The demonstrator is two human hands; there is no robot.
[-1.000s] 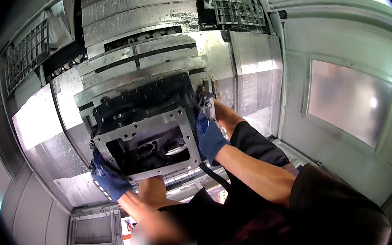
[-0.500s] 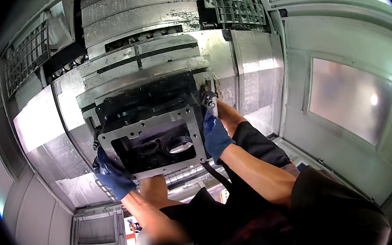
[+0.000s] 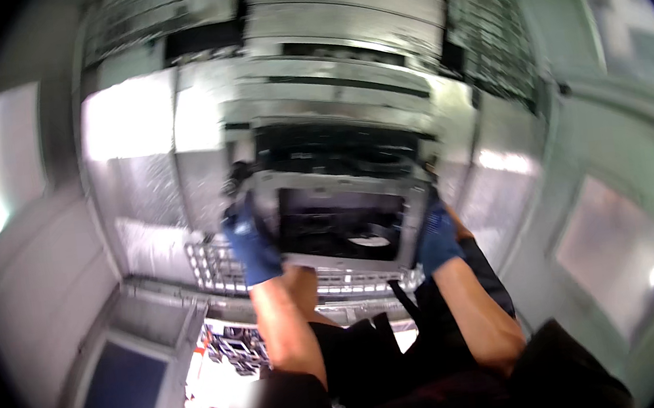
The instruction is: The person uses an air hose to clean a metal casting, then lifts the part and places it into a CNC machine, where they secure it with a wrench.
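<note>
A large metal housing (image 3: 341,263) with a rectangular flange sits in front of me in the middle of the head view. Its wide opening shows a dark cavity with a bright hole low on the right, and its body behind the flange is black. Blue-gloved, my left hand (image 3: 252,248) grips the housing's left side, fingers partly hidden along the edge. On the opposite side my right hand (image 3: 437,236), also gloved in blue, holds the right edge. Motion blurs both hands and the housing.
Pale metal slide covers (image 3: 346,3) rise behind the housing inside a machine enclosure. A metal grating (image 3: 214,267) runs below. The enclosure wall with a window (image 3: 615,253) stands at right; a dark-paned door (image 3: 121,405) is at lower left, beside a bright opening.
The whole view has swung, so the housing and both hands appear further right and more level. My right hand is lower along the housing's side. Both hands still hold it.
</note>
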